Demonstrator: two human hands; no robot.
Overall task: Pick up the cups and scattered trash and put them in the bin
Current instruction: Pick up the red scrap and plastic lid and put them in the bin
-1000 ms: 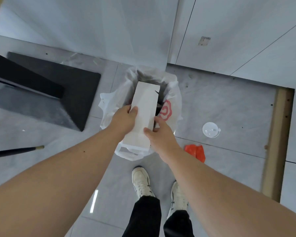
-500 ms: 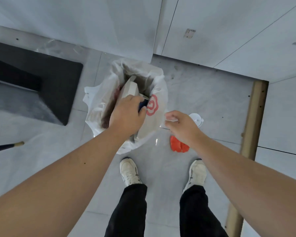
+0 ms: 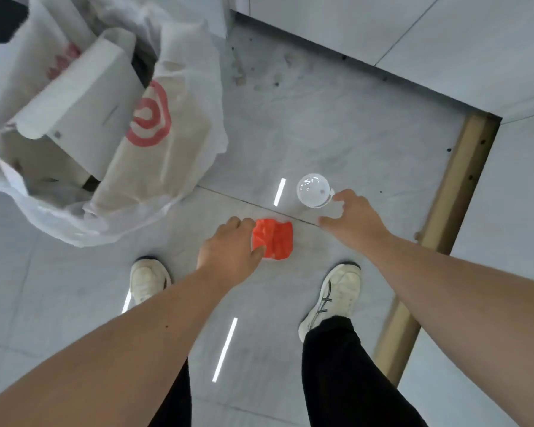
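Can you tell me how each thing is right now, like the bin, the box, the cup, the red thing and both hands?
bin: open, lined with a white bag, partly full.
white box: in the bin, tilted, sticking out.
clear cup: on the floor, not yet held.
orange wrapper: crumpled, on the floor.
left hand: fingers closing on the wrapper's edge.
right hand: open, fingers spread beside the cup.

I see an orange-red wrapper, a clear cup, a white bag with red swirl print, a white box, grey floor.
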